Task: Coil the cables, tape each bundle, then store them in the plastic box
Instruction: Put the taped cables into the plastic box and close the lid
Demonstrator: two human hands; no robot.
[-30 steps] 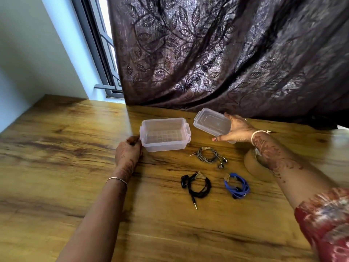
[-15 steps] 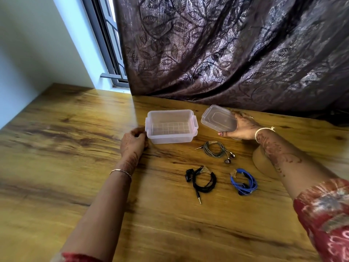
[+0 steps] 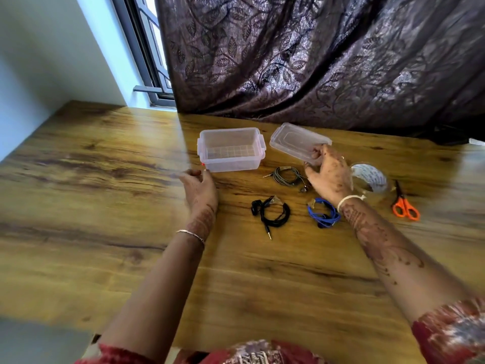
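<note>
An open, empty clear plastic box (image 3: pixel 231 149) stands at the back of the wooden table (image 3: pixel 105 206). Its clear lid (image 3: pixel 296 139) lies just right of it, and my right hand (image 3: pixel 328 177) pinches the lid's near edge with curled fingers. My left hand (image 3: pixel 199 187) rests on the table by the box's near left corner, fingers loosely curled and holding nothing. Three coiled, taped cables lie in front of the box: a grey one (image 3: pixel 286 177) partly under my right hand, a black one (image 3: pixel 273 214) and a blue one (image 3: pixel 324 215).
A roll of clear tape (image 3: pixel 370 179) stands right of my right hand, with orange-handled scissors (image 3: pixel 405 208) beyond it. A dark patterned curtain (image 3: pixel 315 61) hangs along the table's far edge, and a window (image 3: pixel 152 61) is at the back left.
My right hand has brought the lid down beside the box. My left hand has come off the box's left side and drawn slightly back toward me.
</note>
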